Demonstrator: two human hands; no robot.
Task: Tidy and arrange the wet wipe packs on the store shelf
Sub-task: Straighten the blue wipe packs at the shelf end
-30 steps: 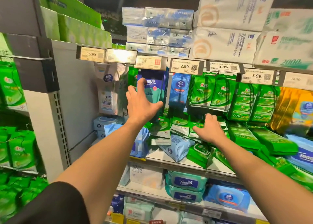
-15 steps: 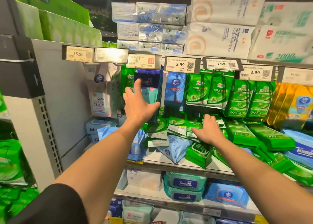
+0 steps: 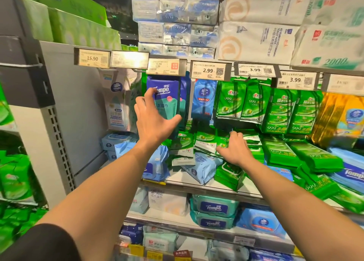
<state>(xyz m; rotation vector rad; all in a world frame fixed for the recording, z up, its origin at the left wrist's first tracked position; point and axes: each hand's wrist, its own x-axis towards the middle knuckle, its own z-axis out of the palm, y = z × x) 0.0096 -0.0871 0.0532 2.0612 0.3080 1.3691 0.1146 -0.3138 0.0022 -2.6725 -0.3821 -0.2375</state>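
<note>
A dark blue Tempo wet wipe pack (image 3: 167, 101) hangs from a hook under the price rail. My left hand (image 3: 152, 120) is spread open right in front of its lower half, fingers apart, holding nothing. My right hand (image 3: 234, 149) rests palm down on small green wet wipe packs (image 3: 204, 141) lying loose on the shelf (image 3: 189, 180); its fingers are curled on them, and I cannot tell if it grips one. A light blue pack (image 3: 202, 168) lies tilted below that hand. More green packs (image 3: 232, 101) hang to the right.
Price tags (image 3: 209, 70) run along the rail above. Stacked tissue and toilet paper packs (image 3: 256, 37) fill the top shelf. Green and blue packs (image 3: 315, 158) pile at the right. Tempo packs (image 3: 214, 207) sit on the lower shelf. A grey upright panel (image 3: 78, 112) stands at the left.
My left hand has drifted slightly down and left off the hanging Tempo pack, fingers spreading wider. My right hand stays on the loose green packs.
</note>
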